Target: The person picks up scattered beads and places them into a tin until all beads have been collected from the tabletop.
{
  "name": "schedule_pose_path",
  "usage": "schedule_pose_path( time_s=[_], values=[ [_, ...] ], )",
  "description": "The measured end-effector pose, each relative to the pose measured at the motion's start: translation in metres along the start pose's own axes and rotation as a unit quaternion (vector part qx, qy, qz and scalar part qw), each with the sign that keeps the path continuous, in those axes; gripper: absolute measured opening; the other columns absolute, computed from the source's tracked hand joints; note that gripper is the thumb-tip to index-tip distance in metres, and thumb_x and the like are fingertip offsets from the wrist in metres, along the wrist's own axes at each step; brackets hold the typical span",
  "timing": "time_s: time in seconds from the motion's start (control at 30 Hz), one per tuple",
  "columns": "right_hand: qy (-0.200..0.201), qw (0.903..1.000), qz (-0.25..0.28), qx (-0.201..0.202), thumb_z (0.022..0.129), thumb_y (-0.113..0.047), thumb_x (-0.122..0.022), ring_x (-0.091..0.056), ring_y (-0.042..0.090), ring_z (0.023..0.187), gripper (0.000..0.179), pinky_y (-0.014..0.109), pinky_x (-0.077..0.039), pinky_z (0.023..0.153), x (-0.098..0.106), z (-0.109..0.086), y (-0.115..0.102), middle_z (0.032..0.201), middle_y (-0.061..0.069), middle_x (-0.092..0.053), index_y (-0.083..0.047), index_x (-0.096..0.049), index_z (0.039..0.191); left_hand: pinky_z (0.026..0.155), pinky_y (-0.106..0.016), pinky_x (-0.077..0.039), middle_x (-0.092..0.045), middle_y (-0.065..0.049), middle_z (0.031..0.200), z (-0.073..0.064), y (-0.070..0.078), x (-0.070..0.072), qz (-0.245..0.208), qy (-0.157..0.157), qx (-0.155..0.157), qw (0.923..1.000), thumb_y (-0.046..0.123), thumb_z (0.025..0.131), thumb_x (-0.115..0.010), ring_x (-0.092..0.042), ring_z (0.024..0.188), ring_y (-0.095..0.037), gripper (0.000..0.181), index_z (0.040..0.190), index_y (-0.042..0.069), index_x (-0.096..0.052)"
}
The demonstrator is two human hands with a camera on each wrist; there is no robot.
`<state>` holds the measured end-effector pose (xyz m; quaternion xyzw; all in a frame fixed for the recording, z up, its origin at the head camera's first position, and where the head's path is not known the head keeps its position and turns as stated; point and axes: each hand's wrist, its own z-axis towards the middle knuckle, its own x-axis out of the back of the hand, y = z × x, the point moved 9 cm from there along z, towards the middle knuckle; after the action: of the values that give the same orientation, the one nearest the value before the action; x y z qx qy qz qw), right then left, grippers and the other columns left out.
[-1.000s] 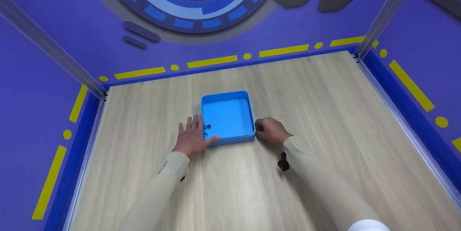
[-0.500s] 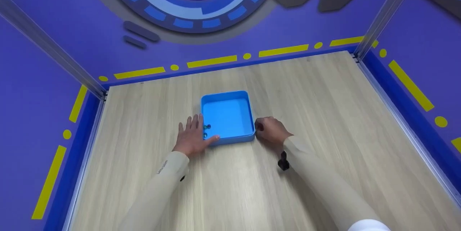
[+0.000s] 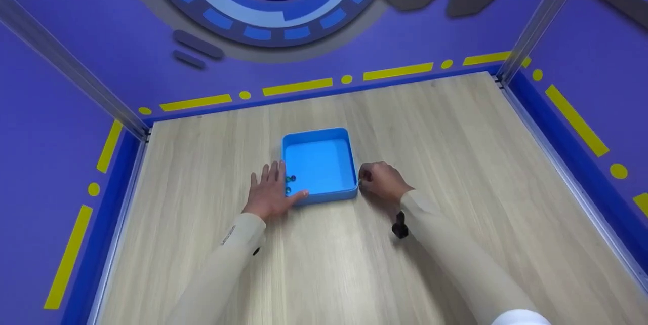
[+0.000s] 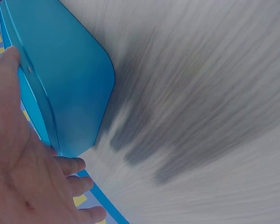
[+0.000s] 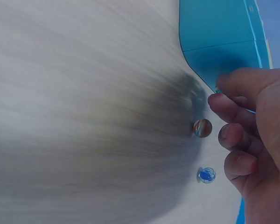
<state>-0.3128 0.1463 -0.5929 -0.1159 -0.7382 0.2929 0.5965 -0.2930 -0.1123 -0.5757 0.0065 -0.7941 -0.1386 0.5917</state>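
Note:
A square blue box [image 3: 324, 160] with no lid stands on the wooden table; three small dark-green marbles [image 3: 288, 190] lie in its near left corner. My left hand [image 3: 268, 196] spreads along the box's left side, fingers straight and thumb on the near rim. Beside the near right corner is my right hand [image 3: 385, 183], fingers curled. In the right wrist view its thumb and index finger pinch a green glass marble [image 5: 218, 89], mostly hidden by the fingertips. Under that hand, a brown-and-blue marble [image 5: 203, 128] and a clear blue marble [image 5: 206, 175] lie on the table.
The wooden tabletop [image 3: 324, 264] is bounded by purple-blue printed panels [image 3: 304, 67] at the back and both sides. Metal posts [image 3: 547, 16] stand at the back corners. A small black item [image 3: 400, 226] sits at the right sleeve's wrist.
My right hand has lifted and shifted very slightly, its curled fingers staying by the box's right corner. The left hand, box and marbles inside hold their places.

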Motion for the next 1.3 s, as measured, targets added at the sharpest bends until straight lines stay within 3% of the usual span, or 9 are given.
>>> schedule_pose_path(
  time_s=[0.37, 0.77, 1.3],
  values=[
    [0.010, 0.9998, 0.016, -0.001, 0.089, -0.013, -0.064, -0.057, 0.014, 0.072, 0.008, 0.028, -0.047, 0.065, 0.006, 0.000, -0.003, 0.084, 0.003, -0.067, -0.009, -0.069, 0.095, 0.118, -0.062, -0.005, -0.011, -0.015, 0.163, -0.001, 0.000, 0.001, 0.006, -0.002, -0.001, 1.0000, 0.078, 0.083, -0.044, -0.007, 0.151, -0.036, 0.109, 0.156, 0.009, -0.004],
    [0.030, 0.9994, 0.015, -0.012, 0.090, -0.015, -0.064, -0.061, 0.015, 0.078, 0.012, 0.032, -0.052, 0.072, 0.010, 0.000, -0.003, 0.089, 0.003, -0.069, -0.010, -0.069, 0.099, 0.118, -0.062, -0.004, -0.010, -0.014, 0.163, -0.002, 0.000, 0.001, -0.001, -0.004, -0.004, 1.0000, 0.078, 0.083, -0.044, -0.006, 0.151, -0.036, 0.109, 0.156, 0.009, -0.004],
    [0.063, 0.9970, 0.037, -0.027, 0.091, -0.012, -0.062, -0.058, 0.015, 0.080, 0.010, 0.029, -0.047, 0.070, 0.021, -0.002, -0.004, 0.093, 0.001, -0.068, -0.012, -0.066, 0.100, 0.118, -0.061, -0.004, -0.010, -0.015, 0.163, -0.001, 0.001, 0.000, -0.002, -0.006, -0.001, 1.0000, 0.077, 0.084, -0.045, -0.006, 0.151, -0.037, 0.108, 0.156, 0.010, -0.003]
  ],
)
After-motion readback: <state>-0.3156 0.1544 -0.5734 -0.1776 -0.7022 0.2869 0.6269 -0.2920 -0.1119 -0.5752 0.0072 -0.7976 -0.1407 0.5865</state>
